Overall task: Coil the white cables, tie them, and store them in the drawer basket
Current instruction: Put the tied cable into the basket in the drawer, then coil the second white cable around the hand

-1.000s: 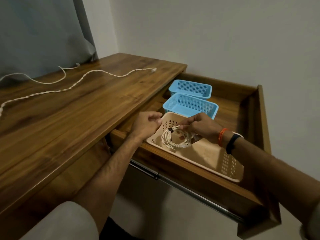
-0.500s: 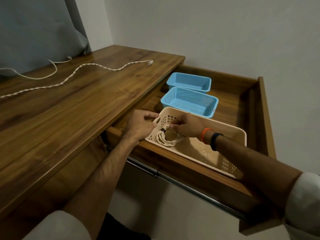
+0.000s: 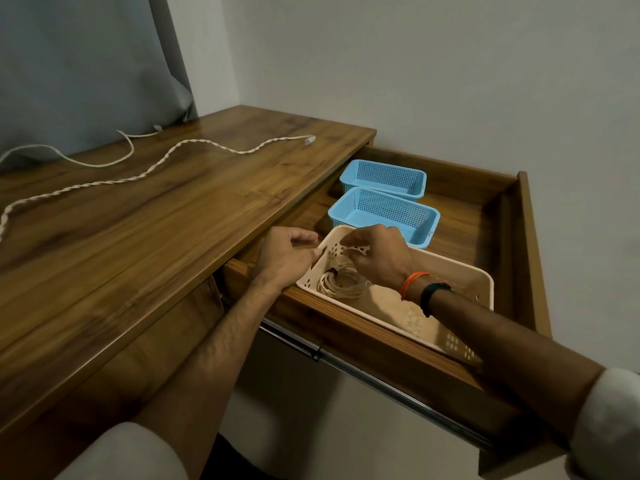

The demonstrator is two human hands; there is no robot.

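Since the earlier frame the right hand (image 3: 375, 259) has let go of the coiled cable (image 3: 343, 284) and risen above it, and the bundle now lies on the floor of the beige basket (image 3: 450, 271) at the basket's left end, just right of centre in the frame; the coil lies flat as a loop, slightly longer from lower left to upper right, with its dark tie (image 3: 333, 271) at the upper-left edge; the right hand hovers just over the coil with fingers loosely curled and nothing plainly in them, though whether a fingertip touches the cable cannot be told; the left hand (image 3: 287, 256) sits at the basket's left rim, fingers curled, thumb and forefinger close together at the rim, and whether they pinch it cannot be told; the two hands are near each other but apart; the basket's long axis runs from centre toward lower right inside the open drawer (image 3: 526, 244); two blue baskets (image 3: 384, 216) stand behind it; in the upper left a twisted white cable (image 3: 166, 161) snakes across the desk top (image 3: 173, 237), its plug end pointing right, beside a thinner white cable (image 3: 104, 164).
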